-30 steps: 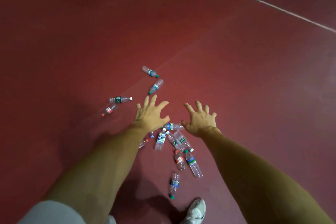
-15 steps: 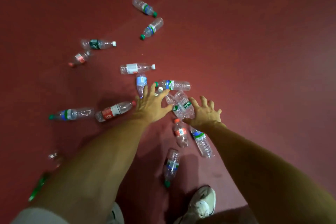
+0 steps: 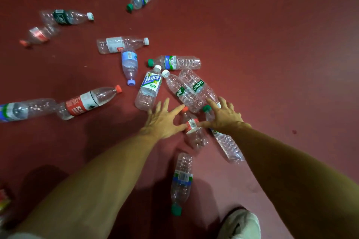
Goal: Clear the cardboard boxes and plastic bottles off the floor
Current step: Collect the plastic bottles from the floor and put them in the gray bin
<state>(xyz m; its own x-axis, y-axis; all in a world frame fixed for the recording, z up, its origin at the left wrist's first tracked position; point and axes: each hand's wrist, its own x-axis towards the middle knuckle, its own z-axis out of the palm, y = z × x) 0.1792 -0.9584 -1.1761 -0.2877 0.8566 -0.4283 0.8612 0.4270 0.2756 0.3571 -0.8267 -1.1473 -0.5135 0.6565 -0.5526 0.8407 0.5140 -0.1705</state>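
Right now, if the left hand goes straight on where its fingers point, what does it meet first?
Probably the white-capped clear bottle, just beyond the left hand; the hand's height is unclear.

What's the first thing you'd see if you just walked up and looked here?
Plastic bottles lie scattered over the dark red floor, mostly left and middle. In the middle, the left hand and right hand spread their fingers over a small pile of them. A white shoe peeks in at the bottom right.
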